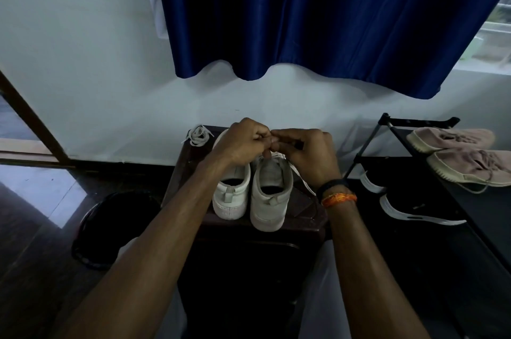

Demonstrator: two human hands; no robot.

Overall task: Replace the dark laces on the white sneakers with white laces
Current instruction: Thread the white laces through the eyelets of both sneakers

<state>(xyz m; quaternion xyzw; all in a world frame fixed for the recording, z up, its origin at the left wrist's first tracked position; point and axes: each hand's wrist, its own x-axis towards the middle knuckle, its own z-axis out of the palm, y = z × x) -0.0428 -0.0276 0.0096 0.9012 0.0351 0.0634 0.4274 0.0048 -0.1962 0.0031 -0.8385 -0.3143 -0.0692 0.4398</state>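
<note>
Two white sneakers, the left sneaker point(232, 194) and the right sneaker point(269, 197), stand heels toward me on a dark stool point(301, 208). My left hand point(240, 145) and my right hand point(304, 156) meet above the right sneaker's tongue, fingers curled and pinching a white lace there. A strand of that white lace point(304, 181) runs down the shoe's right side. A bundled white lace point(197, 135) lies at the stool's far left corner. No dark laces show; the hands hide the eyelets.
A black shoe rack point(392, 128) on the right holds pink shoes point(453, 139) and black shoes with white soles point(414, 211). A dark round bin point(110, 228) sits on the floor at left. A blue curtain point(318, 20) hangs on the wall behind.
</note>
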